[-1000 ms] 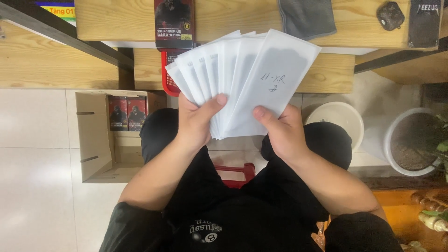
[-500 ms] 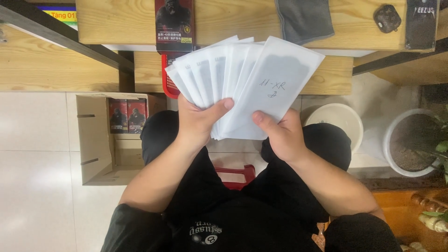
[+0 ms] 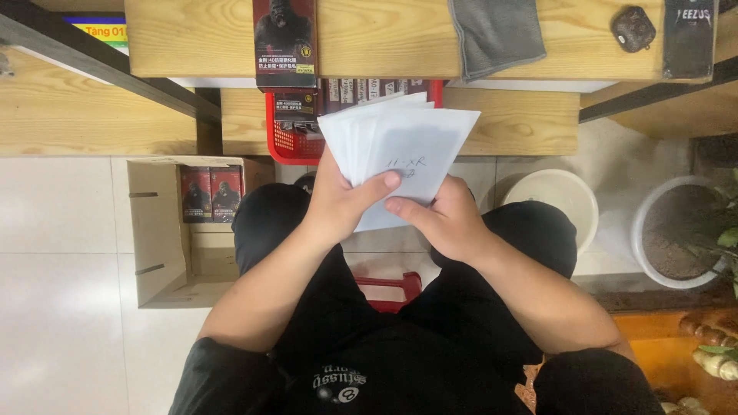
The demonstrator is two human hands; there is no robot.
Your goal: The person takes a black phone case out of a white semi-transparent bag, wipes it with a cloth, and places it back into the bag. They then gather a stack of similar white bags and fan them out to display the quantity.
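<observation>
Since a moment ago, the wide fan of white paper envelopes (image 3: 400, 150) has been drawn together into a much tighter, overlapping sheaf, and it now sits a little lower, just above the person's knees. Left hand (image 3: 338, 204) clasps the sheaf from below, thumb pressed across the front of the foremost envelope, which carries a short handwritten mark. Right hand (image 3: 446, 219) grips the lower right edge of that same front envelope, fingers curled behind it and the thumb lying on its face, tip almost meeting the left thumb.

Behind the sheaf stands a red plastic mesh basket (image 3: 286, 138) tucked under a light wooden shelf (image 3: 192, 38). On that shelf lie a tall dark printed box (image 3: 284, 42), a folded grey cloth (image 3: 496, 34) and a small black case (image 3: 632, 28). To the person's left, an open brown cardboard carton (image 3: 157, 230) holds two dark red boxes (image 3: 209, 194) on the pale tiled floor. To the right sit a round cream bucket (image 3: 557, 204) and a white plant pot (image 3: 676, 230) filled with soil.
</observation>
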